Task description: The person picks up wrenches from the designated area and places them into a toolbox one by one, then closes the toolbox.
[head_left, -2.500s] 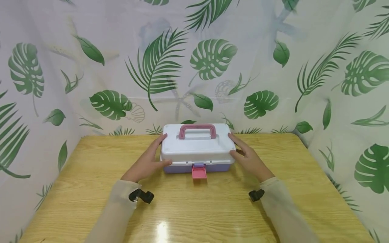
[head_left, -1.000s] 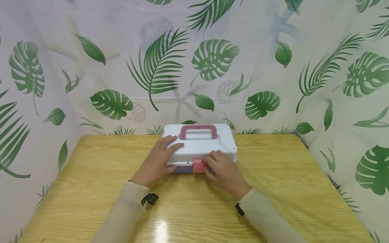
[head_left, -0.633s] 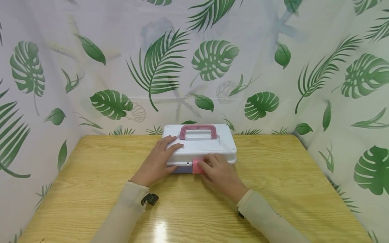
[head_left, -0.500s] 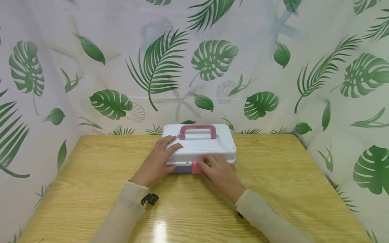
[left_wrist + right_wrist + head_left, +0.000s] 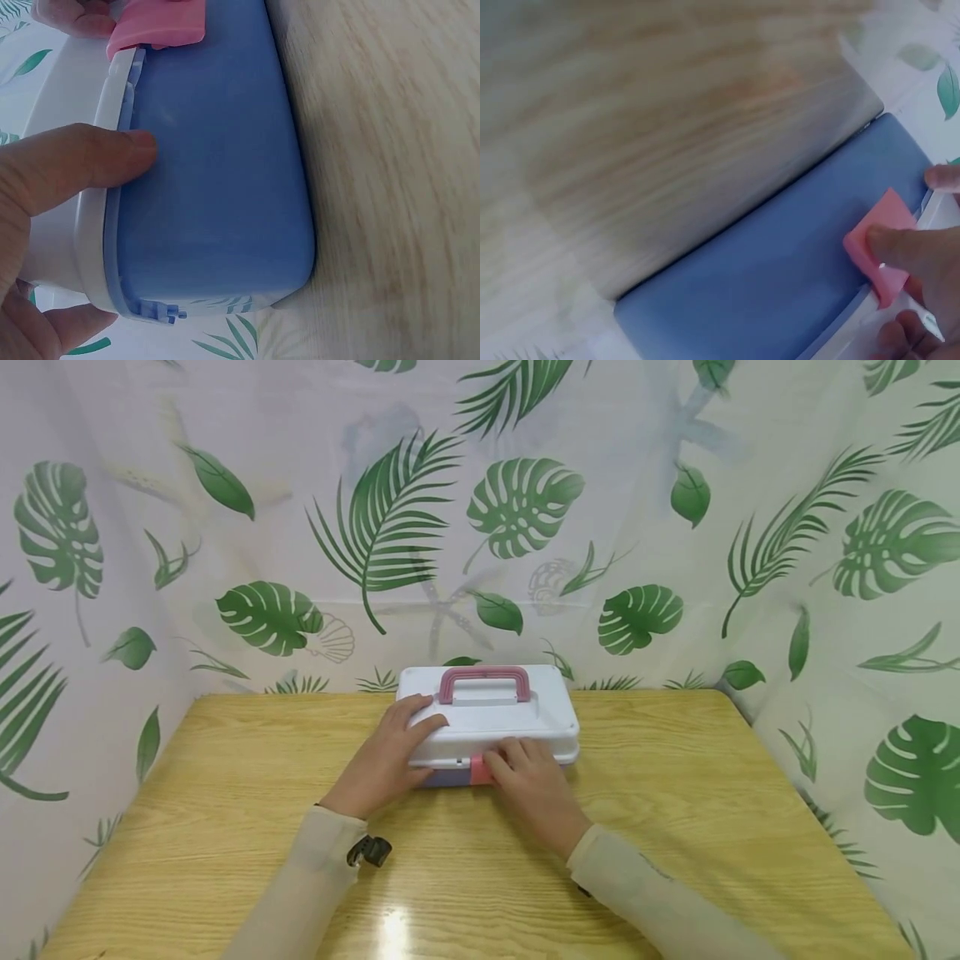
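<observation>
A plastic toolbox [image 5: 498, 720] with a white lid and a blue-purple base sits at the back of the table, its lid down. My left hand [image 5: 381, 762] holds its left front corner: fingers lie over the lid, and the thumb [image 5: 124, 157] presses on the blue front. At the middle of the front is a pink latch [image 5: 478, 770], which spans the lid's rim and the base. My right hand [image 5: 538, 789] pinches this latch; in the right wrist view the thumb lies on its pink face [image 5: 885, 206], with other fingers curled by the lid. The hand hides the latch's right part.
A pink carrying handle [image 5: 483, 673] lies on top of the lid. Wooden table [image 5: 450, 877] extends in front of the box and to both sides. Directly behind stands a white leaf-patterned curtain [image 5: 420, 635].
Earliest, both hands held the toolbox's ends and the latch stuck outward. Since then the latch has swung up against the front, the right hand has moved onto it, and the left slid onto the lid.
</observation>
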`<state>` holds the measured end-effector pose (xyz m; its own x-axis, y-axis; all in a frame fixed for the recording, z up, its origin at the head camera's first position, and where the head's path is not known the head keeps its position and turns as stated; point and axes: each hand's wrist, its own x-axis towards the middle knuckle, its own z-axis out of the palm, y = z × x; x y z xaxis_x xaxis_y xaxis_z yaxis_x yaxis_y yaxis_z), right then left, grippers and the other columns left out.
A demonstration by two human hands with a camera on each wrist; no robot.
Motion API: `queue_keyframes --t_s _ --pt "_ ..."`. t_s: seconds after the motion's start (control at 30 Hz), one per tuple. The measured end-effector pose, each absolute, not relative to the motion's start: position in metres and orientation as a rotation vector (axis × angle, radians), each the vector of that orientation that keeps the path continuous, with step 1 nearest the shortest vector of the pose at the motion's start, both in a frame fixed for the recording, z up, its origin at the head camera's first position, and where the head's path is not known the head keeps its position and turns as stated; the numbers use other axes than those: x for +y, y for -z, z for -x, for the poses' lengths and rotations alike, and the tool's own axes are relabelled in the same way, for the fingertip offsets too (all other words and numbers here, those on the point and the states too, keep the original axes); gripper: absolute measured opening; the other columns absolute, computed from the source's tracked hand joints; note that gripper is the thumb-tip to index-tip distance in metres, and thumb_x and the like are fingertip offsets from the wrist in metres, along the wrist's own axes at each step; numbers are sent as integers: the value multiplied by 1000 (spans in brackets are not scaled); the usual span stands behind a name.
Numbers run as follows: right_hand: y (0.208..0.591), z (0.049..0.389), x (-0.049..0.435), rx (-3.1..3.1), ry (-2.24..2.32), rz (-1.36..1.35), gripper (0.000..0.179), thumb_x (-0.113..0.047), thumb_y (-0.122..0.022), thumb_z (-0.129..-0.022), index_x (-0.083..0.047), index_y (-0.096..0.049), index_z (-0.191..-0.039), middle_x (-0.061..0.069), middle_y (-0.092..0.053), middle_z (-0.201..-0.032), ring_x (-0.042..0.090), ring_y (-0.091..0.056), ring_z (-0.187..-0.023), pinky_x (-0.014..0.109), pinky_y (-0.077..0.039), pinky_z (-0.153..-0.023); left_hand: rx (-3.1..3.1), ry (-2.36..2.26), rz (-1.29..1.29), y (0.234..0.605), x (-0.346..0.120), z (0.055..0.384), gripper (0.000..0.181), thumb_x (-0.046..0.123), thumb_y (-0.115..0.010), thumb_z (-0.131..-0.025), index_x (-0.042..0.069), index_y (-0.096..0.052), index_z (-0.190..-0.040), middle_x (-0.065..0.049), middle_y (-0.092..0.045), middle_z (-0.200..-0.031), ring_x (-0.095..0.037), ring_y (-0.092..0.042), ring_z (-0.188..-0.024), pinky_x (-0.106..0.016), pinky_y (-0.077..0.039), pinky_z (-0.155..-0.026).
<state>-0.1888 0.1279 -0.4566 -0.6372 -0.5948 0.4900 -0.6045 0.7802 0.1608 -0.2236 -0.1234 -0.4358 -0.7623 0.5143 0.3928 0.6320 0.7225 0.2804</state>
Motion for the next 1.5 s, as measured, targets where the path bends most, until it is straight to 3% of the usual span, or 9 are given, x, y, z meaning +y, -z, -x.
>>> queue_keyframes --t_s 0.27,0.43,0.6,0.7,0.8,0.9,1.03,1.23,1.5 --pt "457 190 109 -2465 80 -834 26 -1 -60 -86 -8 -53 -110 7 -47 -101 26 -47 -92 39 -42 -83 -2570 626 947 434 -132 225 72 17 -86 -68 22 -52 -131 -6 -33 -148 -24 -35 -133 -38 -41 -103" --pt "452 192 102 -2466 41 -839 23 -7 -63 -85 -9 -53 -105 6 -47 -96 24 -49 -86 37 -45 -76 -2593 610 905 435 -134 224 71 19 -85 -70 23 -50 -132 -4 -31 -149 -24 -32 -136 -39 -40 -105" --pt "435 196 116 -2458 -280 -877 15 -20 -65 -85 -12 -59 -97 0 -53 -89 17 -52 -78 31 -47 -66 -2642 680 878 432 -138 222 71 36 -77 -79 28 -43 -140 -2 -28 -152 -24 -26 -139 -44 -37 -106" --pt "424 200 140 -2383 -564 -696 12 -19 -63 -85 -12 -62 -96 -1 -56 -87 14 -52 -79 28 -47 -66 -2648 910 726 425 -140 221 74 45 -69 -84 30 -34 -146 -2 -30 -152 -25 -28 -139 -48 -33 -108" --pt "421 204 166 -2265 -908 -427 16 -13 -61 -87 -7 -62 -101 5 -58 -95 18 -54 -88 33 -48 -75 -2625 1236 427 417 -141 220 74 51 -63 -87 29 -28 -149 -5 -32 -150 -28 -31 -137 -52 -31 -108" --pt "425 207 185 -2215 -1244 -248 30 -15 -61 -90 -3 -57 -118 10 -55 -113 25 -52 -104 41 -46 -88 -2620 1519 206 414 -141 219 78 57 -58 -87 28 -24 -150 -8 -30 -150 -32 -32 -136 -56 -31 -107" --pt "437 208 196 -2338 -1500 -162 50 -32 -55 -96 -6 -44 -138 14 -47 -133 30 -45 -122 50 -41 -100 -2650 1774 231 419 -137 221 79 52 -60 -88 24 -22 -151 -11 -28 -152 -35 -31 -136 -52 -31 -108" --pt "450 207 195 -2433 -1492 -127 55 -45 -49 -96 -13 -42 -141 11 -51 -130 25 -48 -120 47 -48 -91 -2669 1825 275 425 -134 220 80 45 -64 -88 20 -22 -151 -10 -31 -151 -37 -36 -133 -47 -40 -103" --pt "452 206 185 -2395 -1425 -78 54 -46 -52 -95 -9 -50 -134 9 -54 -124 22 -50 -112 43 -48 -88 -2685 1851 225 425 -140 219 77 47 -63 -88 29 -23 -151 -4 -30 -152 -34 -34 -135 -49 -41 -101"
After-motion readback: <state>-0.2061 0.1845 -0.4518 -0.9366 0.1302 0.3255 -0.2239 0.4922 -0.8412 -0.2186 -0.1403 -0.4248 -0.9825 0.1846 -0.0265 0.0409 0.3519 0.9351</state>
